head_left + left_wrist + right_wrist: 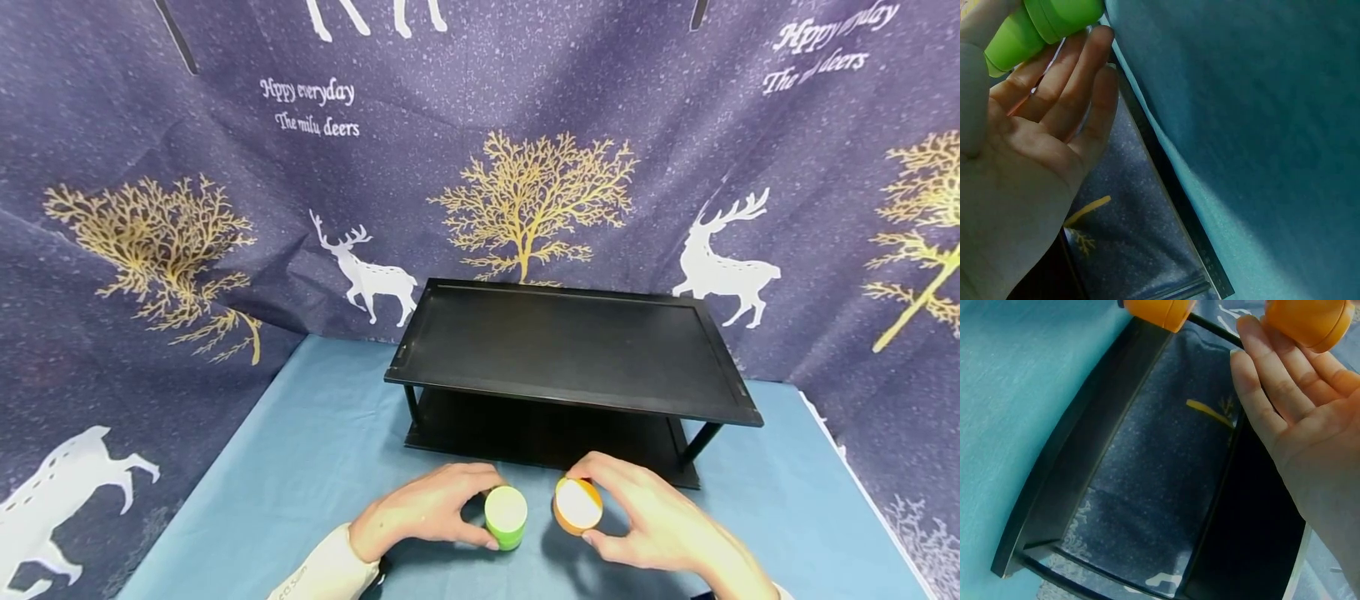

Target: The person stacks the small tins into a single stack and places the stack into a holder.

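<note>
My left hand (437,505) grips a green, round, cylinder-like piece (506,518) between thumb and fingers. Its top looks pale from above, and the left wrist view shows a seam around the green body (1047,25). To the right, my right hand (648,517) pinches an orange round piece (577,506) with a bright white top, over a shadow on the cloth. In the right wrist view this orange piece (1310,322) lies at the fingertips. A second orange shape (1157,311) is cut off by that view's top edge; what it is I cannot tell.
A black two-tier shelf (570,350) stands just beyond both hands, its lower board (525,429) close to the fingers. Blue cloth (322,417) covers the table. Behind hangs a dark blue curtain (465,108) printed with deer and trees.
</note>
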`<state>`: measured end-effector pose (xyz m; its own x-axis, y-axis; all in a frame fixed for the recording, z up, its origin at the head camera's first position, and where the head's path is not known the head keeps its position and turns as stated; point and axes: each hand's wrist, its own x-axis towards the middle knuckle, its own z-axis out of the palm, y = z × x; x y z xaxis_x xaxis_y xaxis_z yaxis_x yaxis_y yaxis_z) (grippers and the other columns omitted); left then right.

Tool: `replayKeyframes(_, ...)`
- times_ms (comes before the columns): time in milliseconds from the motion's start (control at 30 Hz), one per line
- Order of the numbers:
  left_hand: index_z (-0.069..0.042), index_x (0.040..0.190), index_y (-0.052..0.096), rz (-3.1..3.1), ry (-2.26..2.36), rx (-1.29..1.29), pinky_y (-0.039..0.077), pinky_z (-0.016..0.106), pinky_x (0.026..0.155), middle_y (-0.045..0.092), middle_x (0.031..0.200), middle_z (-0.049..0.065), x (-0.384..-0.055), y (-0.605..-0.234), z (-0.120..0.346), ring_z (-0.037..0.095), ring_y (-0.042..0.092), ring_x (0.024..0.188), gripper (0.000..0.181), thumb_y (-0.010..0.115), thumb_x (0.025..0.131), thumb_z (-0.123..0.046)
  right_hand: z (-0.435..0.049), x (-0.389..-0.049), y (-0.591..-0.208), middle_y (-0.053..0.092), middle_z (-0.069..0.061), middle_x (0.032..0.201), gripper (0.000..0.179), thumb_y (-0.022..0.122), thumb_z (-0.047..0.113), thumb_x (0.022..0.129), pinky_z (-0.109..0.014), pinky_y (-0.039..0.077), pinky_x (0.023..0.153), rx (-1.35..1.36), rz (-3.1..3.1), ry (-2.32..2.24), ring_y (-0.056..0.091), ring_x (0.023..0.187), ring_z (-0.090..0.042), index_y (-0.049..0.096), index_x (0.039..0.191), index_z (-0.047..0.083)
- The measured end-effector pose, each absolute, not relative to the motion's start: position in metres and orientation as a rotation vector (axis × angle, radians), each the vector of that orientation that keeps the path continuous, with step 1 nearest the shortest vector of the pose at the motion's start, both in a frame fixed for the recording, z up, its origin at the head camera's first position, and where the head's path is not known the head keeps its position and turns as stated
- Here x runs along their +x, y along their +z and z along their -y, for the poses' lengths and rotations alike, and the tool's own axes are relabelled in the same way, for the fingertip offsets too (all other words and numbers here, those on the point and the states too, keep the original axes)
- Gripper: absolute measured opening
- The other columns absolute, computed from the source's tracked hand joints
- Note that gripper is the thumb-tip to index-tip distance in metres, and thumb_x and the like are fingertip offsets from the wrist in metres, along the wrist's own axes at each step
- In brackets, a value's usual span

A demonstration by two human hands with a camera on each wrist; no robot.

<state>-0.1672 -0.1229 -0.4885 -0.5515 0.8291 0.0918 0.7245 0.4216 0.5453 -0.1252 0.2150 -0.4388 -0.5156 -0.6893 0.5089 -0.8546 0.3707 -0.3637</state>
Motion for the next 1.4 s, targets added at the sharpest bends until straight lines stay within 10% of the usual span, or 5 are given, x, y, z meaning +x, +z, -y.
replayKeyframes(1400,-0.027,0.132,0.066,-2.453,0.839,1.392,0.052,0.019,0.095,0.064,0.119,-0.019,-0.168,-0.487,0.123,-0.004,0.059,0.104,0.054,0.084,0.089,-0.053,-0.174,-0.139,-0.439,0.063,0.017,0.117,0.058,0.091,0.024,0.081,-0.031,0.060,0.083,1.376,2.461,1.058,0.062,0.098,-0.002,0.060,0.130,0.027)
